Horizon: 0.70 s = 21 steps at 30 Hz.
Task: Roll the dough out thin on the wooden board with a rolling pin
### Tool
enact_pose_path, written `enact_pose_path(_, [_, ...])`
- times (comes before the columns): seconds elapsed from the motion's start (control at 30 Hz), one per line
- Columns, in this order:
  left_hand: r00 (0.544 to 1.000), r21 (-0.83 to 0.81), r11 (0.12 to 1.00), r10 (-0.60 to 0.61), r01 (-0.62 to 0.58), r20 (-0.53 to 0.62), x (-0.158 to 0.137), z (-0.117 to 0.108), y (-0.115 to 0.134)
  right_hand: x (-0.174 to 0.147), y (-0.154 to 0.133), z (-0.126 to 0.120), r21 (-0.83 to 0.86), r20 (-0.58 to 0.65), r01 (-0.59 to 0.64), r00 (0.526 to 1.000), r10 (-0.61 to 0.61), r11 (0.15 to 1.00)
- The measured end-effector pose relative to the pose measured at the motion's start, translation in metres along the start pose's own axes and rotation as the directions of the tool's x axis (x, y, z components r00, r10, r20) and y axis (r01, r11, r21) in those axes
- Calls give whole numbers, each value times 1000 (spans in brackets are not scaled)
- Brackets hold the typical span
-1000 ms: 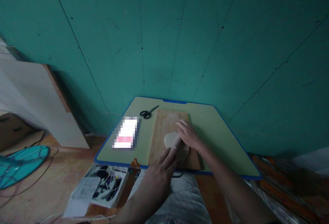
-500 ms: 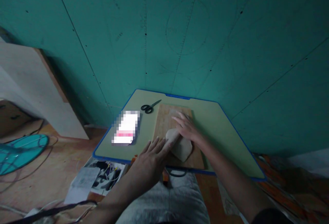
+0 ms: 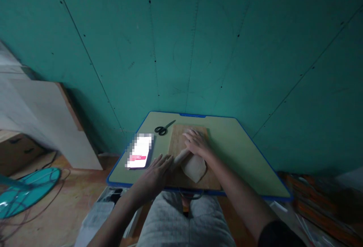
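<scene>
A pale rolling pin lies slantwise over a flattened sheet of dough on a wooden board. My left hand rests on the pin's near left end, its fingers stretched out and lying flat. At the far end, my right hand presses on the pin, fingers extended rather than wrapped around it. Part of the dough shows on the right side of the pin, below my right wrist. Both ends of the pin are hidden under my hands.
The board sits on a small blue-edged table against a green wall. Black-handled scissors and a phone with a lit screen lie left of the board. A white panel leans at the left.
The rolling pin and both hands have moved left across the dough, uncovering more of it on the right. The camera view has tilted up, so the table appears lower.
</scene>
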<state>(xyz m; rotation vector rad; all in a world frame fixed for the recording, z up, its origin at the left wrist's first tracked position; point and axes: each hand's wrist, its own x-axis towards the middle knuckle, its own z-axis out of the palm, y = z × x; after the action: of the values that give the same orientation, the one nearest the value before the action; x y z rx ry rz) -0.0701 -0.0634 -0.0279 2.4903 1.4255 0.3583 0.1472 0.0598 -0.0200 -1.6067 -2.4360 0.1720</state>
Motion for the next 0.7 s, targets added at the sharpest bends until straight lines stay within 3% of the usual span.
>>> enact_pose_path(0.1, [999, 55, 998, 13, -11, -39, -2, 5, 4, -22, 7, 0, 20, -86, 6, 996, -4, 1000])
enact_pose_path(0.23, [999, 144, 989, 36, -30, -37, 1, 9, 14, -78, 21, 0, 102, -185, 70, 981, -50, 992])
enact_pose_path(0.43, [989, 287, 953, -65, 101, -131, 23, 5, 32, -152, 18, 6, 70, -315, 65, 948, -40, 995])
enact_pose_path(0.57, [985, 333, 936, -66, 117, -162, 44, -1, 36, -168, 11, 16, 25, -345, 9, 939, 1, 1000])
enact_pose_path(0.7, [979, 354, 928, -43, 113, -200, 64, -4, 33, -159, 11, 16, -43, -320, -66, 946, 49, 997])
